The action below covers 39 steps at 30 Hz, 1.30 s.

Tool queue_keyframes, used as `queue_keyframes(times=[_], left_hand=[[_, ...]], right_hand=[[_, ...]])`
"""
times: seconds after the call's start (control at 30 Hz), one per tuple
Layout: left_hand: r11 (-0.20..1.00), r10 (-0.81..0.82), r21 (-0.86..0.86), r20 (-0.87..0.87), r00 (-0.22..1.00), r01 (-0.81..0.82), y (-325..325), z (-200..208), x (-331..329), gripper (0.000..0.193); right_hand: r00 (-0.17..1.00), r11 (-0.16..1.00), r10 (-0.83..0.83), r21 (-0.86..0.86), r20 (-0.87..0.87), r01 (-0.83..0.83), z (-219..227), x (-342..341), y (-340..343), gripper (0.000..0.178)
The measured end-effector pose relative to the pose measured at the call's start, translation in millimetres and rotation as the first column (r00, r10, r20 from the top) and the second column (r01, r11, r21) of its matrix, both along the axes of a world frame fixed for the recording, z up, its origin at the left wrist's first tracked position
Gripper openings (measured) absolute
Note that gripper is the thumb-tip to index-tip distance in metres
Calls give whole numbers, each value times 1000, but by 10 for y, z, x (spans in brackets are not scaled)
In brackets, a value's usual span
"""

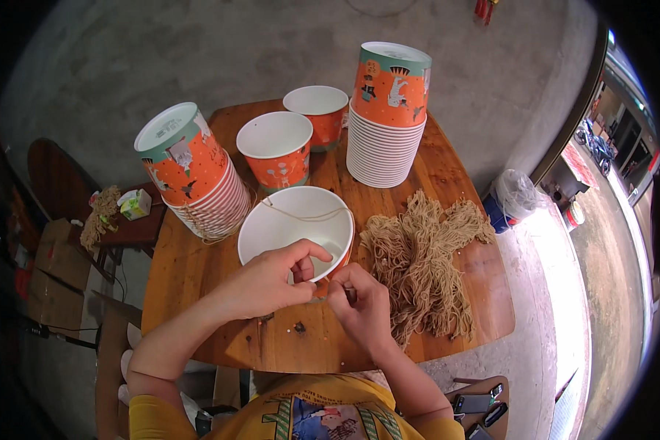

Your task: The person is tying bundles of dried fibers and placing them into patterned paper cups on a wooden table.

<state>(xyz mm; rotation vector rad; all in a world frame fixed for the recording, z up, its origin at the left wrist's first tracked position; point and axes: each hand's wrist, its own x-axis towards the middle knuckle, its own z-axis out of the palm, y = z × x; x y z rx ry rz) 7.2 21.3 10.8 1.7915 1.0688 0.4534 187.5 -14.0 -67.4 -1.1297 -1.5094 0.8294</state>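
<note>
Your left hand (268, 282) and right hand (359, 304) meet at the near rim of the open paper cup (297, 224), at the near middle of the wooden table (198, 271). Both are closed to a fingertip pinch; they appear to hold the end of a thin string (301, 214) at the rim, though what lies between the fingertips is hidden. The string crosses the cup's mouth in a slack curve.

Handling, as a judgement — the cup is light and thin-walled; it should dent under a squeeze and slide if tugged, so steady it at the rolled rim, its stiffest part. The string is limp, fine and easily dropped; take it near its end with the fingertips.

Just right of your right hand lies a loose heap of tan strings (425, 260), soft and likely to tangle. Farther off stand two more open cups (275, 150) (317, 110). An upside-down cup stack (387, 117) rises at the far right — a second stack (194, 172) leans at the left.
</note>
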Motion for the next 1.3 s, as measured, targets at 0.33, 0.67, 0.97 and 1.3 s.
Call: queue_keyframes(times=[0.33, 0.67, 0.97, 1.3], left_hand=[[997, -48, -58, 33, 998, 50, 39, -127, 37, 23], [957, 17, 289, -186, 982, 38, 98, -220, 177, 13], [831, 61, 555, -14, 998, -43, 112, -145, 214, 8], [898, 162, -436, 445, 881, 55, 215, -261, 222, 44]], right_hand=[[1000, 999, -27, -32, 0, 27, -47, 31, -16, 8], [998, 995, 25, -94, -49, -29, -11, 113, -14, 5], [986, 1000, 7, -12, 164, -5, 133, 304, 125, 19], [968, 959, 53, -257, -246, -118, 147, 207, 175, 5]])
